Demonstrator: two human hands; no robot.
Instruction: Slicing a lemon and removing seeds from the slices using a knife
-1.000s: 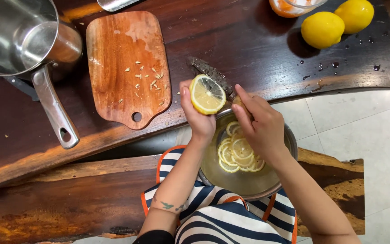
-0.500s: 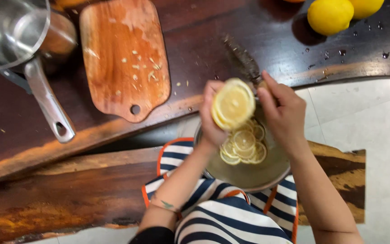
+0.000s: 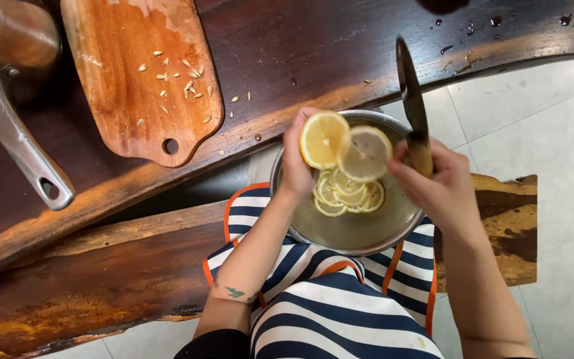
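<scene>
Your left hand (image 3: 298, 169) pinches a lemon half (image 3: 323, 138) between thumb and fingers, cut face turned up toward you, just above the near-left rim of the bowl (image 3: 357, 233). Your right hand (image 3: 436, 183) is closed around the handle of a knife (image 3: 412, 100), whose dark blade points away from you over the surface (image 3: 313, 46). A thin slice (image 3: 365, 153) sits just beside the lemon half, overlapping its right edge, above the bowl; you cannot tell whether it rests against the knife hand or hangs free.

The bowl is steel and sits on your lap, against the striped apron (image 3: 327, 306), close to the edge of the surface. More slices (image 3: 343, 196) lie piled in its far-left part, touching one another.

On the surface to the left lies a cutting board (image 3: 141, 73) with a hole near its near end, and seeds (image 3: 174, 76) are scattered over it and just beside its right edge. At the far left stands a pot (image 3: 4, 46) with a long handle reaching toward you. Water drops (image 3: 473, 26) speckle the far right of the surface. A bench (image 3: 88, 279) runs beneath your arms.
</scene>
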